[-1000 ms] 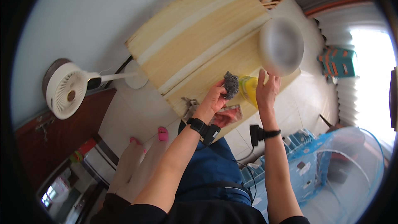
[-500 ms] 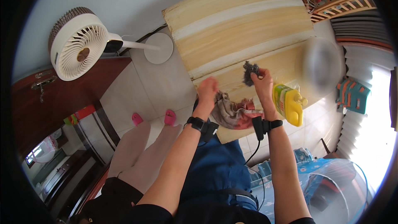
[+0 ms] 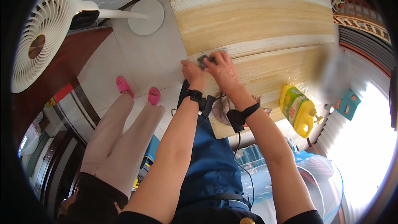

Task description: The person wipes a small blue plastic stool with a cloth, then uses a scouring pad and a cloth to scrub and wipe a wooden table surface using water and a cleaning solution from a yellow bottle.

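My right hand [image 3: 224, 72] pinches a dark grey, tangled scouring pad [image 3: 204, 62] against the wooden tabletop [image 3: 253, 18], close to its left edge and the long seam. Right beside it, my left hand [image 3: 193, 74] is closed at the table's left edge; its curled fingers are mostly hidden, and I cannot see what they hold. Beneath my right wrist lies a crumpled grey and pink cloth [image 3: 222, 110], partly covered by the arm and wrist straps. A yellow jug-shaped bottle [image 3: 296, 110] with a green label lies tilted to the right of that arm.
A blurred, pale round basin [image 3: 329, 74] is at the table's right end. On the left stands a white fan [image 3: 41, 37] with a round base [image 3: 146, 16]. Another person in light trousers [image 3: 118, 141] and pink slippers stands at my left. A blue netted canopy [image 3: 311, 174] is at lower right.
My right hand has carried the scouring pad leftward, down onto the tabletop by the left edge. My left hand has shifted left to that edge. The whole view has shifted too.
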`<state>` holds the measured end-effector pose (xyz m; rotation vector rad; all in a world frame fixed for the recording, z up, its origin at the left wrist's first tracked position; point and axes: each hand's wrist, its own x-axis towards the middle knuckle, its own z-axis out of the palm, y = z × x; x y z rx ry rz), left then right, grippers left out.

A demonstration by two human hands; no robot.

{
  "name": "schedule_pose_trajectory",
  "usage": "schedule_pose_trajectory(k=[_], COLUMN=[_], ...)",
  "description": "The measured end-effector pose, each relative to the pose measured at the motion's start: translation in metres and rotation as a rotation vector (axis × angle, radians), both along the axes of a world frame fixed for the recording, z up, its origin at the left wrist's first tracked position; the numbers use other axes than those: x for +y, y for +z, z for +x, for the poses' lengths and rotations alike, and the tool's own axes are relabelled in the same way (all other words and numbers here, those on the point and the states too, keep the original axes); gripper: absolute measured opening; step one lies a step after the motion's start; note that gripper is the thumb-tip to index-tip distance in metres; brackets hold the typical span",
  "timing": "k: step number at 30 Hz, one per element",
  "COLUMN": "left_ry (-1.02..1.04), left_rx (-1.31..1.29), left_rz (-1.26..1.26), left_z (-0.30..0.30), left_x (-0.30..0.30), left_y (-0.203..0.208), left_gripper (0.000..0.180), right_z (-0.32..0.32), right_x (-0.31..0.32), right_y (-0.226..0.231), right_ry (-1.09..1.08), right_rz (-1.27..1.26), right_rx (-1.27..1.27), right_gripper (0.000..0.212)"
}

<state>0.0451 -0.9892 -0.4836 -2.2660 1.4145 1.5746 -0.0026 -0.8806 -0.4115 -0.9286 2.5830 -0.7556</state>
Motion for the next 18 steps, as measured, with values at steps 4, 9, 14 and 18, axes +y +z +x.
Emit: schedule_pose_trajectory(k=[4,9,14,18], left_ry=[-0.113,-0.207,-0.280,-0.278], left_rx=[-0.105,-0.227,-0.306,-0.305], left_rz=[-0.117,-0.176,-0.316,-0.244], left_z=[-0.005,-0.013,-0.011,-0.017], left_x=[-0.002,0.005,0.006,0.004], left_y=[0.004,0.020,0.018,0.029], left_gripper=[0.068,0.064,0.057,0.060], right_z=[-0.030,-0.059,-0.027,-0.058], right_x=[0.044,0.114,0.021,-0.052], right_y=[-0.001,0.003,0.000,-0.014], right_ry=[-0.007,-0.355,-0.054,0.081], right_rz=[0.074,0.238,0.067,0.029], right_rx=[0.071,0.093,0.007,0.111], right_gripper=[0.031,0.032,0.035,0.023])
